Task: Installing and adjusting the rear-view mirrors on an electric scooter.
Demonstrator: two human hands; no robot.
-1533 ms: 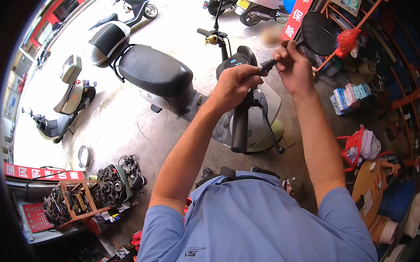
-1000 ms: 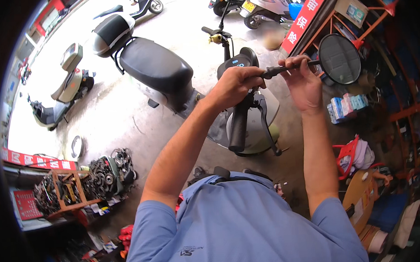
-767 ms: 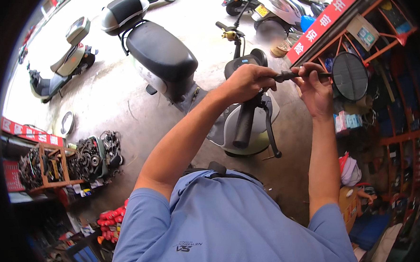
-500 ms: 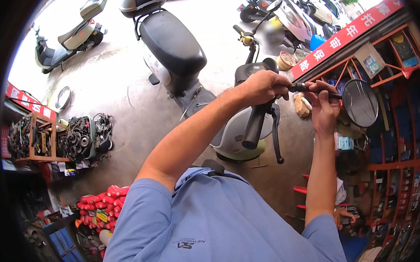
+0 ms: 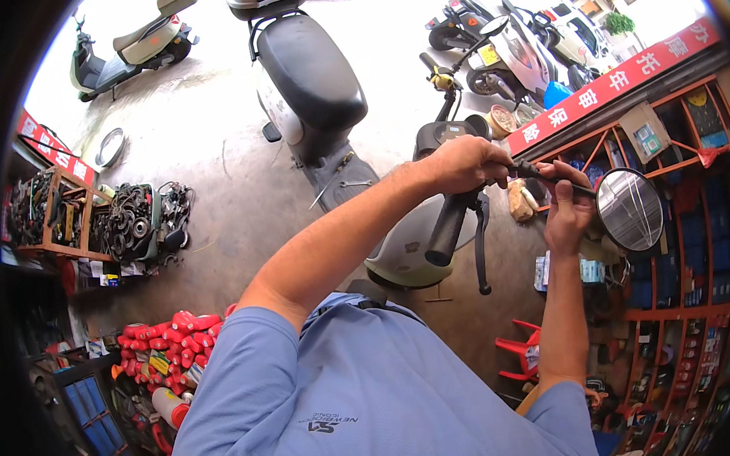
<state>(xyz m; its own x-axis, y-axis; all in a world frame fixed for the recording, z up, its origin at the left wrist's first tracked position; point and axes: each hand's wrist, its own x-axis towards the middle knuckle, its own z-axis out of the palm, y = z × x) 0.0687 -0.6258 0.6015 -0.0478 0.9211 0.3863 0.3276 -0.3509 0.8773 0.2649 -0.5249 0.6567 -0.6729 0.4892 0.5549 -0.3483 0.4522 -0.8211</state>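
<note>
Both my hands are raised over the handlebar of a white scooter. My right hand is closed round the black stem of a round rear-view mirror, whose glass faces up on the right. At the stem's inner end, my left hand is closed, fingertips pinching a dark fitting there; how that fitting joins the handlebar is hidden by my fingers. Just below my left hand are the black handlebar grip and the brake lever. A wrench lies on the scooter's footboard, left of my forearm.
The scooter's black seat extends away to the left. Orange shelving lines the right side, near a red stool. Red bottles are piled at lower left, below a rack of parts. More scooters stand outside.
The view has shifted slightly, bringing more of the red stool into sight. The mirror has turned a little, its glass now reflecting brightly. Both hands keep their hold on the stem and fitting.
</note>
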